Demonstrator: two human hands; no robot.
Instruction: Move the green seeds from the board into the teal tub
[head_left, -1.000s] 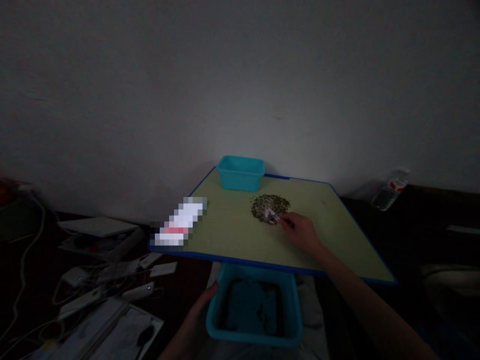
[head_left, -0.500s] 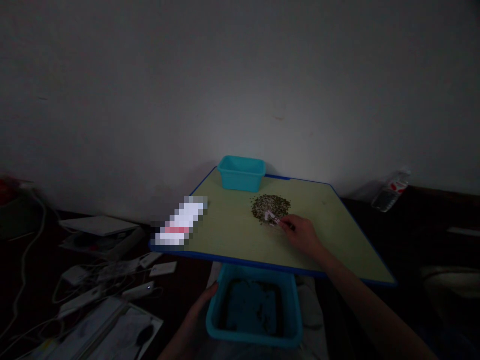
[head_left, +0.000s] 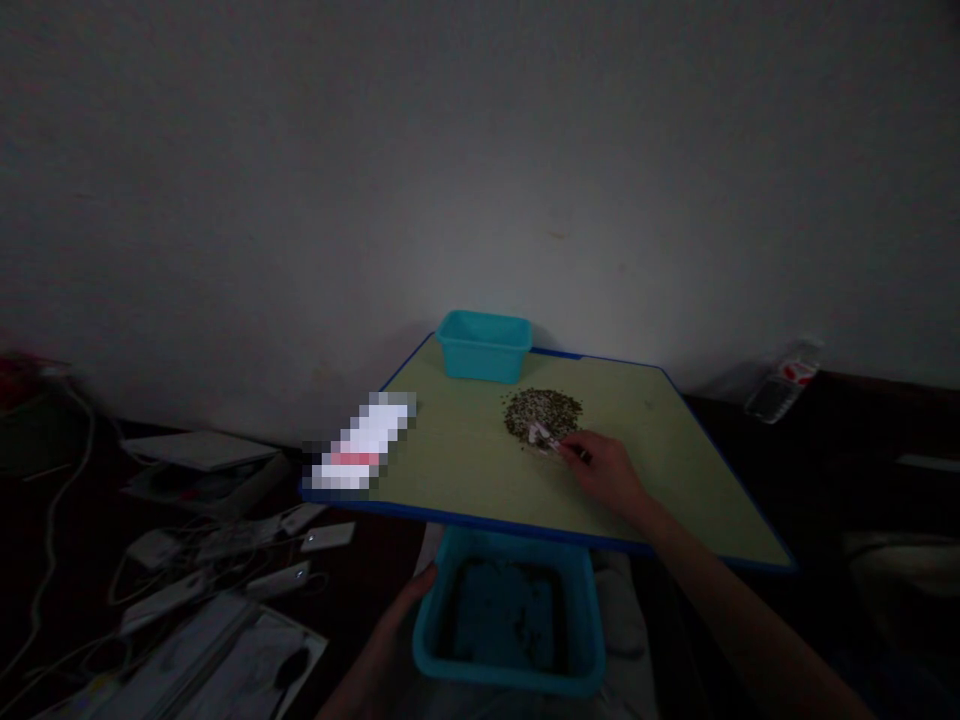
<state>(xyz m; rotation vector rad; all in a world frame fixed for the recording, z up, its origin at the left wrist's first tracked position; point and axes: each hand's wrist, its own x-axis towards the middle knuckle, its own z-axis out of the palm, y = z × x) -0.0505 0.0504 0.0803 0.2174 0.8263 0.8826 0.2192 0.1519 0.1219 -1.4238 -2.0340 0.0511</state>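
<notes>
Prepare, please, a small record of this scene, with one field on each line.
table: pale top, blue edging
pile: small brownish grains, on the table
right hand: pinches a small pale tool at the pile's near side
left hand: at the left rim of the lower basin, grip unclear
lower basin: turquoise, below the table's near edge
upper basin: turquoise, on the table's far part
light: dim

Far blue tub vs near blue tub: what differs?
Place: far tub stands on the table; near tub sits below its front edge.
View: far tub shows mostly its outer wall; near tub shows its floor, with dark bits.
Hands: near tub has the left hand at its side; far tub has none.
Shared: both blue, open-topped.
</notes>
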